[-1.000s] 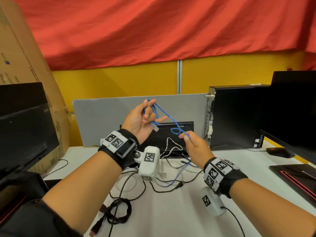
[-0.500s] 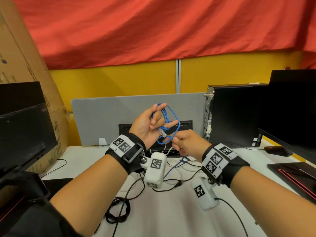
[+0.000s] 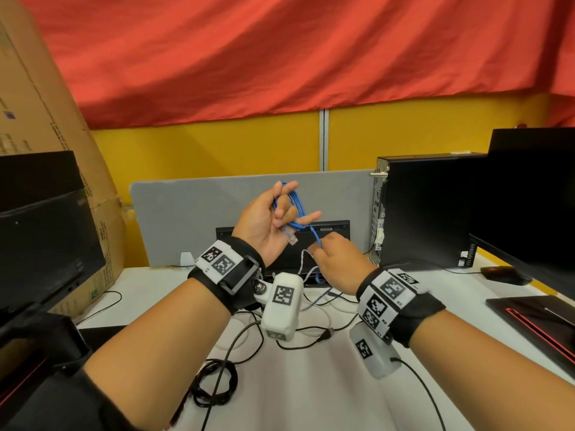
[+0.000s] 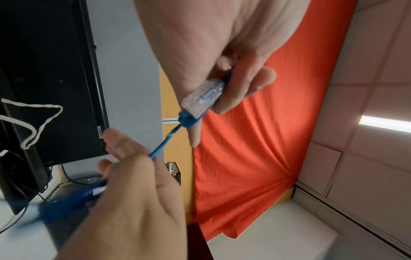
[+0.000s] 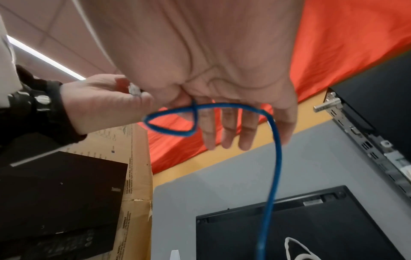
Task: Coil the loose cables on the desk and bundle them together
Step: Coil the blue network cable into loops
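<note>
My left hand (image 3: pixel 287 213) is raised above the desk, with several loops of a blue network cable (image 3: pixel 295 203) wound round its spread fingers. Its clear plug (image 3: pixel 292 239) hangs below the palm, and in the left wrist view the fingers pinch that plug (image 4: pixel 203 95). Just below and to the right, my right hand (image 3: pixel 320 247) pinches the free blue run, which drops to the desk (image 3: pixel 342 399). The right wrist view shows a small loop of the blue cable (image 5: pixel 175 123) under the right palm. A coiled black cable (image 3: pixel 214 384) and loose black (image 3: pixel 311 340) and white (image 3: pixel 306 262) cables lie on the desk.
A grey partition panel (image 3: pixel 186 213) and a flat black device (image 3: pixel 333 228) stand behind my hands. A black computer tower (image 3: pixel 429 209), monitor (image 3: pixel 529 194), mouse (image 3: pixel 504 273) and red-trimmed pad (image 3: pixel 535 321) are on the right. Another monitor (image 3: pixel 40 231) and a cardboard box (image 3: pixel 46 104) stand left.
My right hand carried the stretched blue cable to the left hand, laid another loop over its fingers, then dropped lower along the cable. The left hand stayed raised.
</note>
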### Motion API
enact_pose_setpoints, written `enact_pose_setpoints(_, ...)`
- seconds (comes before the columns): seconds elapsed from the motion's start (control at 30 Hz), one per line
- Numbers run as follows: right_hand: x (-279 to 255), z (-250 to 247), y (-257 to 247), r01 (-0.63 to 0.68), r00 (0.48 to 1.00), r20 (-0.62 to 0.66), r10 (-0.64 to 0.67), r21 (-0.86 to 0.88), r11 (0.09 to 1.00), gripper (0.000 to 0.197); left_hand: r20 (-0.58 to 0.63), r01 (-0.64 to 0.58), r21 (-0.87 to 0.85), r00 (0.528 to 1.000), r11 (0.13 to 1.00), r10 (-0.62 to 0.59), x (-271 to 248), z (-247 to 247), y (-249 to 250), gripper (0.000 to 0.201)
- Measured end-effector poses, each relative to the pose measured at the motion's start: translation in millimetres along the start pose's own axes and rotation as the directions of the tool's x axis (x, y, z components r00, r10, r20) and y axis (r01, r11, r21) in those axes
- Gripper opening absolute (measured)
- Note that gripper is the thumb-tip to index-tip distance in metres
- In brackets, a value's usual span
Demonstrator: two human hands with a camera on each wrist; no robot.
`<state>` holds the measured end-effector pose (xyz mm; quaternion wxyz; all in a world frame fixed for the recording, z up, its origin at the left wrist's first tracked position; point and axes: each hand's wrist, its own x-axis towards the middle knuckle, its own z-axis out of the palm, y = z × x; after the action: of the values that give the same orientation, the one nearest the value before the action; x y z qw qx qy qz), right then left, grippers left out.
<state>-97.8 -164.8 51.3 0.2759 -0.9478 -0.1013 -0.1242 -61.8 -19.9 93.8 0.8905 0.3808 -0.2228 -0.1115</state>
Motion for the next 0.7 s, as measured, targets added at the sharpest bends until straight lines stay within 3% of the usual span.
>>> enact_pose_setpoints(0.07,-4,-1,-4,-0.058,0.997,0.042,0.068,-0.208,0.976,0.026,-0.037,-0.039,0.019,0.999,0.999,0.039,2,-1,-3,0.033)
enact_pose_setpoints(0.13,-8,-1,-9,-0.063,0.996,0.039,0.076,-0.258,0.964,0.03,-0.047,-0.079,0.045,0.996,0.996,0.081,4,-2,-6,0.027)
enact_pose_setpoints(0.27,-15,-3,-15,-0.025,1.0,0.017,0.026,-0.065,0.998,0.03,-0.018,-0.145,0.212,0.988,0.966,0.152,4,-4,-10,0.022)
enact_pose_setpoints(0.37,-17,-10,-15,0.0,1.0,-0.009,0.0,0.048,0.999,0.012,0.029,-0.177,0.426,0.983,0.887,0.182,3,-2,-9,0.02)
enact_pose_setpoints(0.43,-19,-15,-16,-0.028,1.0,0.006,0.027,0.265,0.964,0.009,0.07,-0.186,0.612,0.981,0.769,0.181,1,0,-10,0.017)
enact_pose_setpoints(0.5,-19,-22,-14,-0.033,0.999,-0.018,0.043,0.362,0.932,0.018,0.115,-0.184,0.754,0.982,0.63,0.149,-3,2,-12,0.015)
enact_pose_setpoints(0.53,-18,-25,-12,-0.011,0.998,-0.053,0.031,0.334,0.942,0.025,0.15,-0.202,0.831,0.979,0.518,0.14,-3,3,-14,0.016)
enact_pose_setpoints(0.63,-14,-27,-8,-0.014,0.993,-0.111,0.051,0.317,0.948,0.035,0.27,-0.276,0.961,0.956,0.035,0.116,-2,2,-16,0.027)
enact_pose_setpoints(0.7,-13,-27,-5,-0.023,0.989,-0.13,0.066,0.311,0.95,0.034,0.276,-0.27,0.958,0.959,-0.097,0.064,-1,3,-14,0.036)
